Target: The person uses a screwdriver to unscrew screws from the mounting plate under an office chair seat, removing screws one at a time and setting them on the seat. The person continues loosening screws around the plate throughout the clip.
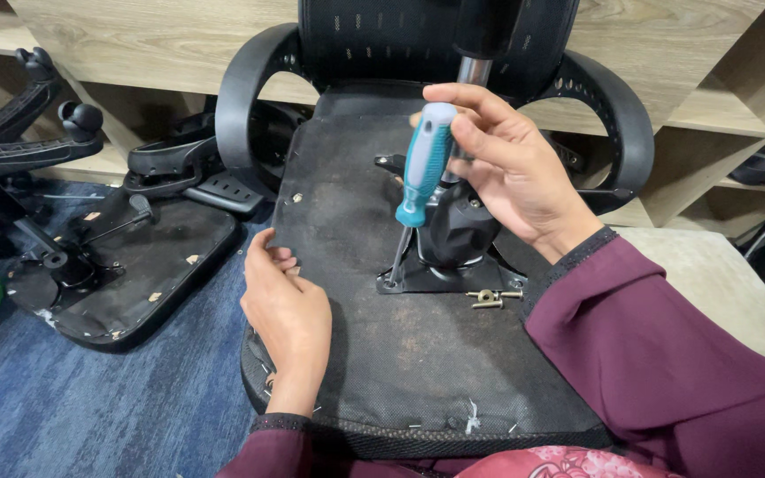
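A single head-worn camera looks steeply down, close over an upturned chair seat [418, 354]. Shelving [135, 35] fills the frame from 10 to 2 o'clock.

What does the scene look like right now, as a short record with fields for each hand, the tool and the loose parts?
right hand: grips the teal and white handle of the screwdriver
screwdriver tip: on the corner of the metal base plate under the seat
left hand: fingers on the left edge of the upturned chair seat
loose screws: lying on the seat, just right of the plate
surroundings: second seat base on the blue carpet at left
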